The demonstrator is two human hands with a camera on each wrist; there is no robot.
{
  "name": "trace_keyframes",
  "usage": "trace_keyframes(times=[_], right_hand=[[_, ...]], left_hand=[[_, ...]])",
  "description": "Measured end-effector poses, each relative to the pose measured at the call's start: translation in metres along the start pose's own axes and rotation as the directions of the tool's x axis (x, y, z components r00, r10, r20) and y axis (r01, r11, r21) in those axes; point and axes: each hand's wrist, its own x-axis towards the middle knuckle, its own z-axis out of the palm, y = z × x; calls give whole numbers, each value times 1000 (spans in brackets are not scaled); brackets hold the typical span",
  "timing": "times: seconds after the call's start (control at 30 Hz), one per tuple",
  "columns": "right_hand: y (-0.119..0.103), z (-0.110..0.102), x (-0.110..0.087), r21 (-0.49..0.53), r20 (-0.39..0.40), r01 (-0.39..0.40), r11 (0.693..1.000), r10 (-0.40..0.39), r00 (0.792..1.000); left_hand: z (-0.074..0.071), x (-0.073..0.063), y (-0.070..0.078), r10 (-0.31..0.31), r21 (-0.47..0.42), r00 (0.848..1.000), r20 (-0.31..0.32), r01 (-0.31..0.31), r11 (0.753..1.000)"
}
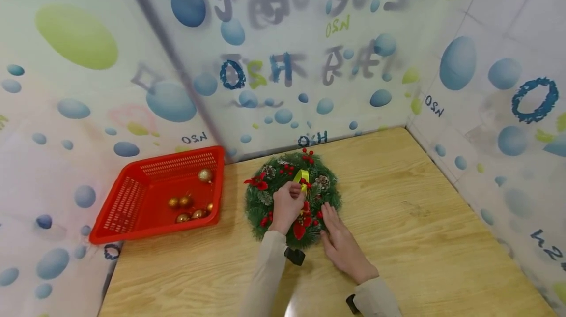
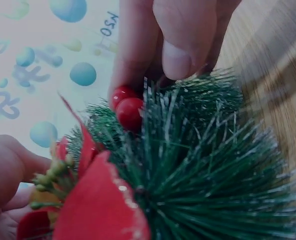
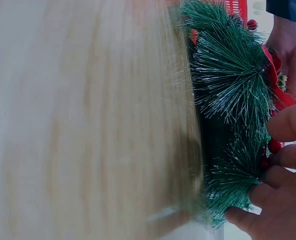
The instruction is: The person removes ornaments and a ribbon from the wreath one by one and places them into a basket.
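Note:
A green Christmas wreath (image 1: 258, 209) lies on the table, trimmed with red berries, frosted pinecones and red poinsettia flowers (image 1: 299, 228). Over its middle, my left hand (image 1: 286, 206) pinches a shiny yellow ribbon (image 1: 302, 175) that loops up beyond the fingertips. My right hand (image 1: 345, 248) rests along the wreath's near right edge, fingers extended over the needles. In the left wrist view, right-hand fingers (image 2: 188, 35) lie beside two red berries (image 2: 130, 112); the left hand (image 2: 7, 170) is partly hidden behind a red petal (image 2: 102, 205).
A red plastic basket (image 1: 152, 231) with several gold baubles (image 1: 185, 201) stands on the table's left side. The wooden table (image 1: 424, 238) meets patterned walls (image 1: 283, 61) at the back and right.

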Motion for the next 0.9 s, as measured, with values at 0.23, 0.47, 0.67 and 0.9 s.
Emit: trace_keyframes(times=[0.23, 0.47, 0.67, 0.9], right_hand=[[-3, 3, 1, -9, -2, 6, 1000, -6, 1000], [-3, 4, 0, -25, 4, -11, 1000, 11, 1000], [-3, 4, -2, -29, 15, -21, 999, 22, 1000], [-4, 3, -3, -34, 10, -25, 999, 26, 1000]], left_hand=[[-20, -5, 9, 64, -15, 996, -54, -65, 998], [-47, -7, 28, 146, -47, 982, -121, -152, 987], [-77, -7, 40, 180, -40, 970, -163, -188, 981], [-114, 1, 52, 222, -30, 949, -222, -235, 972]])
